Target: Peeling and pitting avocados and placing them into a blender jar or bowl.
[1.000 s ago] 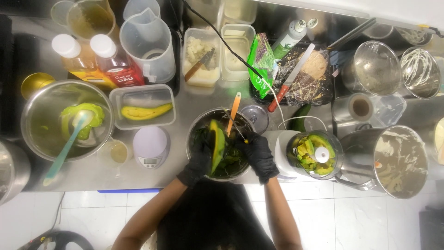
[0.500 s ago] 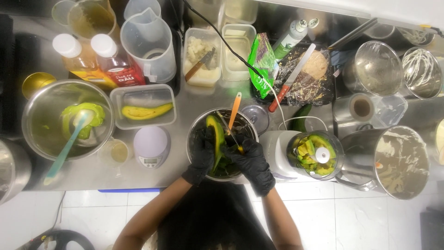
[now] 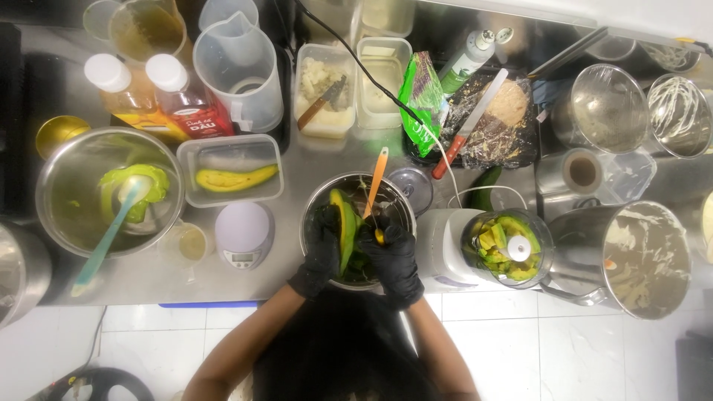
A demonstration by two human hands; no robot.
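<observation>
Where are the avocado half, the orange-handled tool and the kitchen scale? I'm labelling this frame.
avocado half point(image 3: 344, 230), head view, on its green flesh.
orange-handled tool point(image 3: 376, 178), head view, mid-handle.
kitchen scale point(image 3: 243, 226), head view, on its round platform.

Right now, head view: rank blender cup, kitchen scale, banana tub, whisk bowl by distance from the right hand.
From the right hand:
1. Blender cup, just to its right.
2. Kitchen scale, left, past the left hand.
3. Banana tub, upper left.
4. Whisk bowl, far upper right.
</observation>
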